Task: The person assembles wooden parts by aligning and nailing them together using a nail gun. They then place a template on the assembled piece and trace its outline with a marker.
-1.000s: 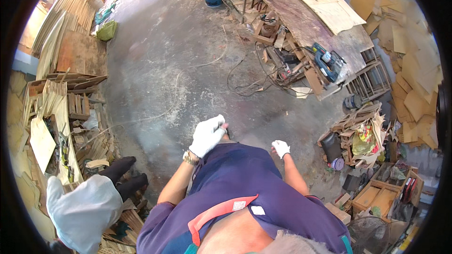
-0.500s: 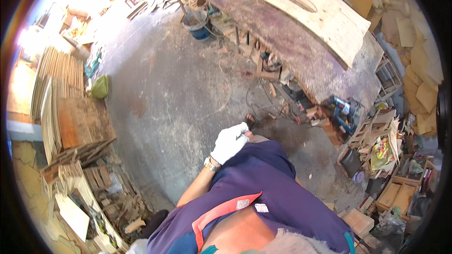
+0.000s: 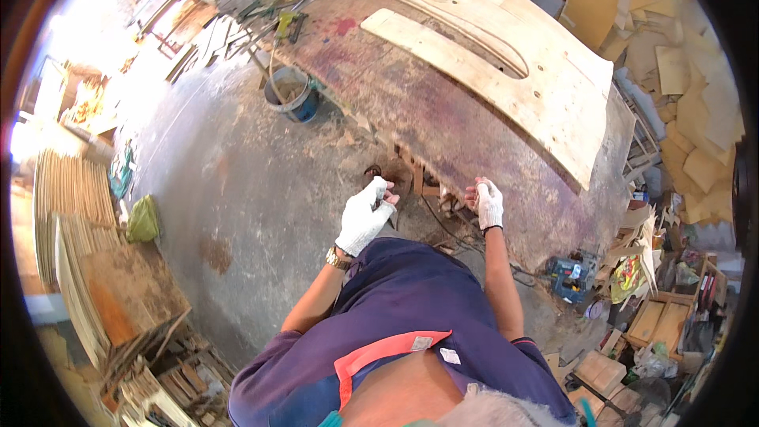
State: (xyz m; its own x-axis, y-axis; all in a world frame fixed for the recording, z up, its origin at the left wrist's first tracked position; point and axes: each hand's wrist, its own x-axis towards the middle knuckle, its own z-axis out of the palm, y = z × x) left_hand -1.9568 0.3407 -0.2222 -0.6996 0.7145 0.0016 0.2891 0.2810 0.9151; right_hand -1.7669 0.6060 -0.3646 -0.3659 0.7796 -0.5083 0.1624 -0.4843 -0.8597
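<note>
My left hand [image 3: 364, 217], in a white glove with bare fingertips, is raised in front of my body with its fingers curled in. What those fingers hold, if anything, cannot be made out. My right hand [image 3: 487, 204], gloved the same way, is over the near edge of the worn workbench [image 3: 545, 217], its fingers bent toward the left hand; their inside is hidden. Farther back on that bench lies a pale plywood panel [image 3: 565, 87] with curved edges and a long rounded slot.
A blue power tool [image 3: 571, 277] sits at the bench's right end. On the floor at far left of the bench stands a bucket [image 3: 296, 103] with a stick in it. Stacked boards [image 3: 75, 198] and a green bag [image 3: 143, 220] are at left. Wood scraps [image 3: 601, 372] lie lower right.
My right hand has come into view over the bench edge. The left hand has moved slightly left and up. The view has shifted, bringing the bench and panel closer.
</note>
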